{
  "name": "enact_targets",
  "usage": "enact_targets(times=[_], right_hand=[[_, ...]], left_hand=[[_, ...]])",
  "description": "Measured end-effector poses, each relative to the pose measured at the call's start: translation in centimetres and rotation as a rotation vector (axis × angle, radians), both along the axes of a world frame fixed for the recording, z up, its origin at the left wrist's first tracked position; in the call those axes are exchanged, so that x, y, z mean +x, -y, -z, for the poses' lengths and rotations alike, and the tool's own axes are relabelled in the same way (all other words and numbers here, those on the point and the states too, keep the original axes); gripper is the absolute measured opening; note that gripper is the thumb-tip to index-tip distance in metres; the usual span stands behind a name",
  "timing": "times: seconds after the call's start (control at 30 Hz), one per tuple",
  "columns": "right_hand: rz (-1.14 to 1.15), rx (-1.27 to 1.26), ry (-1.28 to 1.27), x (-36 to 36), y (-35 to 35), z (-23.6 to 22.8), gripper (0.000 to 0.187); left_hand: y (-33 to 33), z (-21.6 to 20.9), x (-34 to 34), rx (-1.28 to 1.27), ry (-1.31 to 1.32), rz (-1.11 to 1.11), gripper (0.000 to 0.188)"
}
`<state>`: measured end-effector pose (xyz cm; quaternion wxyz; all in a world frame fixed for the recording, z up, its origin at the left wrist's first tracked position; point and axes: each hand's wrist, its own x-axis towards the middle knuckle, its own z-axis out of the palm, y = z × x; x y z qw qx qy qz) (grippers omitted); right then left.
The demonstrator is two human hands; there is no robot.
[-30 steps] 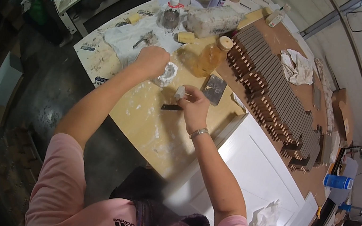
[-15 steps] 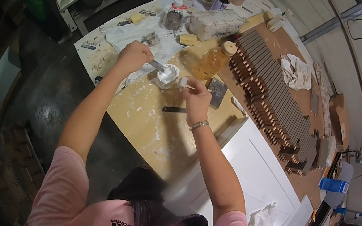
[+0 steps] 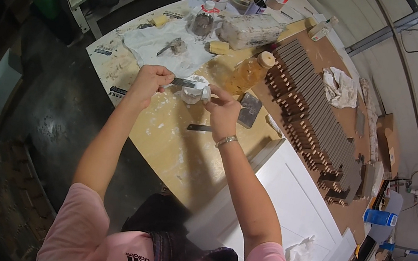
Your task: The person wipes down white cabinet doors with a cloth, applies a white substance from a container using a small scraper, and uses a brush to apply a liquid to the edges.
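My left hand (image 3: pixel 148 86) pinches one end of a flat grey metal blade (image 3: pixel 184 82). The blade's other end lies over a crumpled white wrapping with white paste (image 3: pixel 190 97). My right hand (image 3: pixel 224 114) pinches a small white block (image 3: pixel 206 94) between thumb and fingers, close to the blade's tip. Beside my right hand, a dark flat block (image 3: pixel 249 111) rests on the yellowish board (image 3: pixel 165 128). A thin dark strip (image 3: pixel 199 128) lies nearer to me. Just beyond stands a jar of amber liquid (image 3: pixel 250 73) with a pale lid.
A long stack of brown slats (image 3: pixel 313 120) runs along the right. A white panel (image 3: pixel 292 194) lies near right, with a crumpled white cloth (image 3: pixel 300 256) on it. Farther back are a plastic-wrapped block (image 3: pixel 250 29), a yellow sponge (image 3: pixel 219 48) and a clear bottle (image 3: pixel 204 21).
My left hand has moved down, and the blade now lies flatter over the paste. My right hand has brought the white block slightly left, up to the blade's tip.
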<state>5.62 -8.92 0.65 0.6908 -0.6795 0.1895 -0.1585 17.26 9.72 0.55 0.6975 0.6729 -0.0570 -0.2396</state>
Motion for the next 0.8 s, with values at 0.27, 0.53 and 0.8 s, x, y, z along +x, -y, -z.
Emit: enact_targets(times=[0.27,0.53,0.8], right_hand=[[-0.023,0.002,-0.040,-0.3,0.4,-0.2,0.041],[0.005,0.126,-0.049,-1.1,0.5,0.0,0.040],[0.028,0.061,-0.063,-1.5,1.2,-0.1,0.039]], left_hand=[[-0.2,-0.9,1.5,0.346,0.493,0.004,0.009],[6.1,-2.9,0.9,1.000,1.286,0.352,0.014],[5.8,-3.2,3.1,1.041,0.854,0.355,0.013]])
